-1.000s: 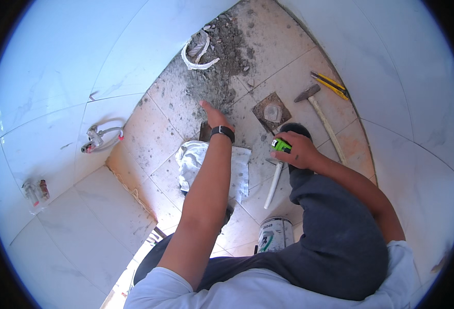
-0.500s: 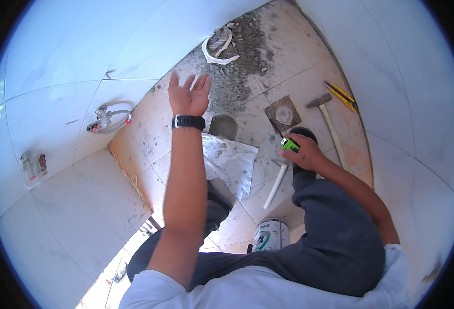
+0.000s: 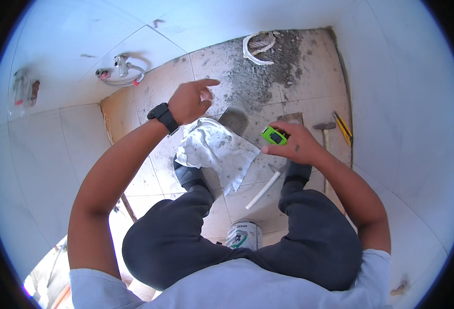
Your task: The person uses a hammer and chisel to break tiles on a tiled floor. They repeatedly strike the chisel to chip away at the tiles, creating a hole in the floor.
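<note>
My left hand (image 3: 190, 102), with a black watch on its wrist, hovers above the floor left of the grey rubble. Its index finger points right, the other fingers are partly curled, and nothing is in it. My right hand (image 3: 300, 145) grips a green and black tape measure (image 3: 273, 135) above the floor; no drawn-out blade can be seen. Between the hands a crumpled white sheet (image 3: 219, 152) lies by my left foot. Just beyond it is a grey rounded shape (image 3: 233, 120), partly covered by the sheet. A tool with a white handle (image 3: 264, 190) lies between my feet.
A hammer (image 3: 325, 126) and a yellow utility knife (image 3: 343, 129) lie along the right wall. Rubble (image 3: 288, 62) and a broken white ring (image 3: 246, 51) are at the far wall. A paint can (image 3: 244, 234) stands between my knees. A valve with hose (image 3: 124, 64) sticks out at left.
My left hand has gone from raised with spread fingers to pointing right, its elbow swung out left. The tape measure has moved slightly left in my right hand. My view has turned.
</note>
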{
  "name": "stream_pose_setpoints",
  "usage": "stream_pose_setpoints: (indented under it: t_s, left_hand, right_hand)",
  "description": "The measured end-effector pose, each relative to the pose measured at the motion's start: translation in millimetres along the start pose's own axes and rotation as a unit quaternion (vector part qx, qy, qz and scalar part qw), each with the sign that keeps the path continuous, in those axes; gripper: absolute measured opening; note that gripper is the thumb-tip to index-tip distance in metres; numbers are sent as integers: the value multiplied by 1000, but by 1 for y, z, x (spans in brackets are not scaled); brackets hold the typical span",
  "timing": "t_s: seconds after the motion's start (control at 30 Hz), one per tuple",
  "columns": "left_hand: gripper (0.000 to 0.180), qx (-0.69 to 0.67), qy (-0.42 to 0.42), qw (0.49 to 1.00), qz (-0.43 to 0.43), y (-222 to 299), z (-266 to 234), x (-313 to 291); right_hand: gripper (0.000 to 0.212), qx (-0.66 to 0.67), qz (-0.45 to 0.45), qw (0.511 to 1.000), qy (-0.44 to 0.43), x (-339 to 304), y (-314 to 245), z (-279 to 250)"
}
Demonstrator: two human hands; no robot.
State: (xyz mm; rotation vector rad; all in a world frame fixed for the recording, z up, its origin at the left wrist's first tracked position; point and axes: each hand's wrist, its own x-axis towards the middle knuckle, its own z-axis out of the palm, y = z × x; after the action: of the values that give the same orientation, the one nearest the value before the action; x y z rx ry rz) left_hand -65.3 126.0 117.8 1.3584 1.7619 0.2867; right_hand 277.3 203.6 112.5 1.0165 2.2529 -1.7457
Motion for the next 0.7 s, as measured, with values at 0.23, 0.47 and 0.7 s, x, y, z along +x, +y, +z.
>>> stream_pose_setpoints:
  t_s: [0.23, 0.47, 0.7]
  left_hand:
    - [52, -228, -4, 967, -111, -29, 69, -7]
    - [50, -426, -190, 883, -54, -47, 148, -27]
    - [51, -533, -244, 802, -117, -63, 173, -60]
  right_hand:
    - [86, -60, 71, 993, -73, 42, -60, 0]
    - [96, -129, 77, 987, -58, 54, -49, 49]
    - [91, -84, 92, 978, -164, 53, -47, 74]
